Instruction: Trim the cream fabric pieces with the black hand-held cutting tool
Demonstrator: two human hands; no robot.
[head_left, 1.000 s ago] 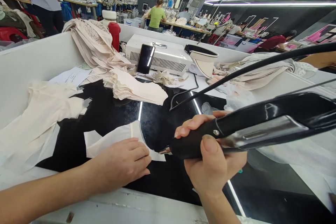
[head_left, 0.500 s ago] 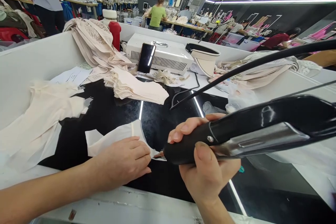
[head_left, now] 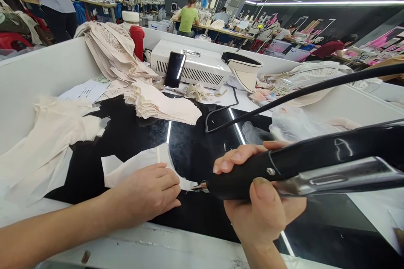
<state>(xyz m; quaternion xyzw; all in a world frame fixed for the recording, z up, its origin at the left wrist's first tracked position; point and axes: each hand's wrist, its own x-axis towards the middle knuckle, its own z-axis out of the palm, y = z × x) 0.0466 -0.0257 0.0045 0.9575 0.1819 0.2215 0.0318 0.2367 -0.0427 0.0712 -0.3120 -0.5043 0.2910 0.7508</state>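
A cut piece of cream fabric point(head_left: 126, 172) lies on the black glossy tabletop with a curved edge on its right side. My left hand point(head_left: 154, 189) rests over it, fingers together and pressing it down; the fingertips are partly hidden. My right hand point(head_left: 259, 206) is wrapped round a black corded hand tool point(head_left: 246, 172) with a long metal lever and a narrow metal tip. That tip touches or nearly touches the narrow right end of the fabric. The tool's far end runs out of view on the right.
Behind is a stack of cut fabric point(head_left: 164, 103); more pieces point(head_left: 47, 134) lie left. A phone point(head_left: 174, 70) leans on a white vented box point(head_left: 192, 63). A black cable point(head_left: 284, 96) crosses above the table. White side boards point(head_left: 34, 75) border it. Other people work beyond.
My right hand and the hand tool have moved to the right, with the tip sliding toward the fabric's right end. My left hand and the fabric have stayed nearly still.
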